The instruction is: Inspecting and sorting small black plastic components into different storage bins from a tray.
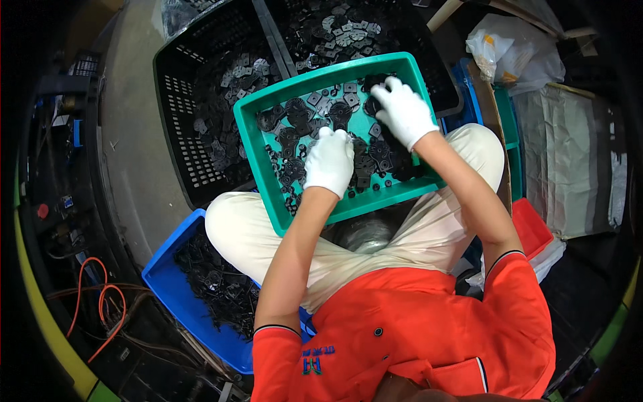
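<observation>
A green plastic tray (376, 204) lies across my lap and over the near part of a black crate. It holds loose flat black plate-like parts (340, 115), grey metal plates (351, 99) and small black round pieces (290, 201). My left hand (328, 163), in a white glove, is in the tray's middle. Its fingers are curled together at the parts, and whatever they pinch is hidden. My right hand (405, 114), also gloved, reaches over dark parts at the far right corner. Its thumb and fingers are bent but apart, touching the black pieces.
Beyond the tray stands the divided black crate (199, 164), full of similar plates. A blue bin (167, 268) of thin black parts is at my left. Plastic bags (519, 53), a red bin (530, 228) and a grey covered box (559, 154) are on the right. An orange cable (107, 288) lies far left.
</observation>
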`<state>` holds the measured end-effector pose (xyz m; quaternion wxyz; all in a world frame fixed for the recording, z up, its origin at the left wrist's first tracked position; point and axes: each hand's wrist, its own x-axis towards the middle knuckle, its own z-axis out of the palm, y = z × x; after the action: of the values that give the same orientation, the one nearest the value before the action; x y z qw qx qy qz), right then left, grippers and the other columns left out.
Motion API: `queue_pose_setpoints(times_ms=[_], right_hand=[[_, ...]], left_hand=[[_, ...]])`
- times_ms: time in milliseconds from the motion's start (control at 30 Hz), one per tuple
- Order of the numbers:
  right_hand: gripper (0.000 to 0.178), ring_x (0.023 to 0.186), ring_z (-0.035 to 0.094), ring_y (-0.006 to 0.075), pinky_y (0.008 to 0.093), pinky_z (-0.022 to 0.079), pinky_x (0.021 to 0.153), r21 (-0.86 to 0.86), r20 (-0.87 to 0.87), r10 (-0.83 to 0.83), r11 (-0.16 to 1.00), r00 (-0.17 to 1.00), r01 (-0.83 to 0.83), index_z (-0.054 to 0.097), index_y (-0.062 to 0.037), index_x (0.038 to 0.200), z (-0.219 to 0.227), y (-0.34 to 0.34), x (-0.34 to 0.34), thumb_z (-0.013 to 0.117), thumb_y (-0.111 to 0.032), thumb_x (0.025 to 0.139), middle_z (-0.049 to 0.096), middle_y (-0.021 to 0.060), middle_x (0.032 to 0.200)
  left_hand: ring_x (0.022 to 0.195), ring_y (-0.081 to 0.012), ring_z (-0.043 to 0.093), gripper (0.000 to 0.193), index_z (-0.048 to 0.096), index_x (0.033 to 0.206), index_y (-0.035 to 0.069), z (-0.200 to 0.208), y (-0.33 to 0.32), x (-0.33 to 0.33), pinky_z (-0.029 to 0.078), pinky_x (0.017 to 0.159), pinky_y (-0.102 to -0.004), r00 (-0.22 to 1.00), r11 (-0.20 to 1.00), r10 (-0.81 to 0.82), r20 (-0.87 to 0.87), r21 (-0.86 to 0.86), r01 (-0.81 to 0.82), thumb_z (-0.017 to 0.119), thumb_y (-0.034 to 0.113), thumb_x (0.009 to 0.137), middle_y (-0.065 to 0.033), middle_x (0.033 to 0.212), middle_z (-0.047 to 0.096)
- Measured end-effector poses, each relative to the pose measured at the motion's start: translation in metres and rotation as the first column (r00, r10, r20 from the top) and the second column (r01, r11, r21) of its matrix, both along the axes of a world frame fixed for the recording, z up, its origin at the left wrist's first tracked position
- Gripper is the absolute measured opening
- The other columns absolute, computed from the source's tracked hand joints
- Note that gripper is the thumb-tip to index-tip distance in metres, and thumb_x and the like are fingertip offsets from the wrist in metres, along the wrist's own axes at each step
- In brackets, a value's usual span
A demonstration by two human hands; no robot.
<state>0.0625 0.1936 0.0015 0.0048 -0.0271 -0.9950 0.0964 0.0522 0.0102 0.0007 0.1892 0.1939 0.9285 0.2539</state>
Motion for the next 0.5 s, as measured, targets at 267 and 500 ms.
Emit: queue_pose_setpoints(times_ms=[267, 500], right_hand=[[0.016, 0.081, 0.054, 0.0286, 0.0393, 0.046, 0.061, 0.137, -0.078, 0.095, 0.987, 0.992, -0.084, 0.058, -0.0085, 0.083, 0.010, -0.022, 0.054, 0.063, -0.018, 0.073, 0.051, 0.0143, 0.091], [0.043, 0.080, 0.059, 0.0333, 0.0415, 0.049, 0.067, -0.237, 0.209, 0.061, 0.971, 0.976, -0.010, 0.046, -0.0047, 0.108, 0.002, -0.054, 0.048, 0.066, -0.022, 0.075, 0.055, 0.0150, 0.088]], left_hand=[[0.078, -0.0338, 0.056, 0.008, 0.058, 0.086, 0.006, -0.016, -0.019, 0.010, 0.045, 0.070, -0.0400, 0.991, 0.959, 0.123, -0.054, 0.264, -0.105, 0.059, 0.010, 0.080, -0.0136, 0.086, 0.055], [0.082, -0.0356, 0.058, 0.045, 0.050, 0.118, 0.012, -0.013, -0.006, 0.018, 0.047, 0.071, -0.0431, 0.999, 0.992, 0.007, -0.043, 0.129, -0.002, 0.065, 0.014, 0.075, -0.0149, 0.099, 0.054]])
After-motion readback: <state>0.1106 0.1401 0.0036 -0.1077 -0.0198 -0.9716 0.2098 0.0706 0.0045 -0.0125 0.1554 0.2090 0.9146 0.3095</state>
